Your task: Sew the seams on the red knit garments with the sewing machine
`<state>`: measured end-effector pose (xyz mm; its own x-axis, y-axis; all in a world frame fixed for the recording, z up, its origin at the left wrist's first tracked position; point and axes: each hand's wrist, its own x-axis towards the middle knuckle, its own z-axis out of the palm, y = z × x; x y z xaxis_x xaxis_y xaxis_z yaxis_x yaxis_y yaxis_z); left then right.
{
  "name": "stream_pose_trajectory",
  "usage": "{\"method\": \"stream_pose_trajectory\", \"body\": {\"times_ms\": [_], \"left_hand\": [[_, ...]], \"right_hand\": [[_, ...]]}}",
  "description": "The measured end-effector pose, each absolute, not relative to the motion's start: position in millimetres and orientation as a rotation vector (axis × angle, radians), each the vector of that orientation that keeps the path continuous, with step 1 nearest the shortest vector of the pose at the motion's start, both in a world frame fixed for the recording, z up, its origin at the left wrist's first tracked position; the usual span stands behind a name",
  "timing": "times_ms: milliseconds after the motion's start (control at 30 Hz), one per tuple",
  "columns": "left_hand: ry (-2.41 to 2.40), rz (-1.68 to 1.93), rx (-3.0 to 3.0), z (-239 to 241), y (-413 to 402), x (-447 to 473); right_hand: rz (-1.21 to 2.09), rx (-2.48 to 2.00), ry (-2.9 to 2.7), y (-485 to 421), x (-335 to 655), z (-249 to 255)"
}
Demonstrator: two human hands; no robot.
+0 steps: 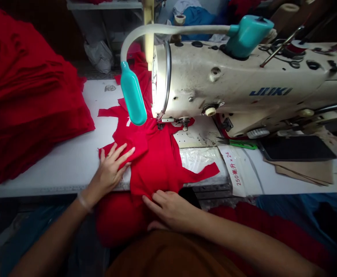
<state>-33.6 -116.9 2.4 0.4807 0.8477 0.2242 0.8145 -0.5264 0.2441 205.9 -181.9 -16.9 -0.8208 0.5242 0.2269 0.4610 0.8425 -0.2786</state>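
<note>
Grip check from my end: my left hand is open, palm down and flat on the red knit garment, fingers spread apart, no pinch. The wrist angles in from the lower left with a clear band around it. My right hand lies on the near edge of the garment, fingers close together and slightly curved over the cloth. Can't tell if it's pinching or only pressing down. That forearm comes in from the lower right, running almost level across my front.

The garment lies spread on the white sewing table, between both hands and the presser foot of the JUKI sewing machine, with its far end running up behind the machine head. Narrow strips of it stick out to the left and right. A red cloth bundle sits below the table edge, touching the garment's near edge. A tall stack of red cloth is on the table's left end, near my left hand but not touching it. Teal gooseneck lamp hangs just left of the needle area. Green-handled shears and a black phone lie off to the right, well apart from both hands.
</note>
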Motion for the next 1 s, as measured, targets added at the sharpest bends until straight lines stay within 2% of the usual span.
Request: {"method": "stream_pose_trajectory", "body": {"times_ms": [100,200,333,467,567,700,800,900,1000], "left_hand": [[0.933,0.86,2.778,14.1,-141.3,-41.4],[0.633,0.962,2.825,7.5,-160.0,-21.9],[1.042,0.964,2.796,-18.0,-157.7,9.1],[1.383,0.708,2.856,-26.3,-145.4,26.3],[1.375,0.77,2.882,-27.9,-139.9,34.1],[1.241,0.84,2.778,-26.2,-132.9,34.6],[1.197,0.982,2.441,-6.5,-128.2,25.8],[1.192,1.151,2.196,19.6,-130.6,17.3],[1.071,0.94,2.412,22.6,-141.1,18.6]], "right_hand": [[-0.054,-0.777,-2.323,-178.5,214.3,-1.7],[-0.151,-0.774,-2.327,-170.6,210.7,10.3],[0.006,-0.762,-2.368,-173.8,203.0,9.0],[0.106,-0.689,-2.334,-175.2,208.2,4.8],[0.117,-0.575,-2.36,-156.3,225.9,0.7],[-0.18,-0.799,-2.473,-131.8,255.4,-13.2],[-0.295,-0.825,-2.515,-130.1,266.0,-22.5],[-0.233,-0.707,-2.505,-134.0,266.3,-27.0],[-0.172,-0.687,-2.457,-136.3,264.5,-30.2]]}}
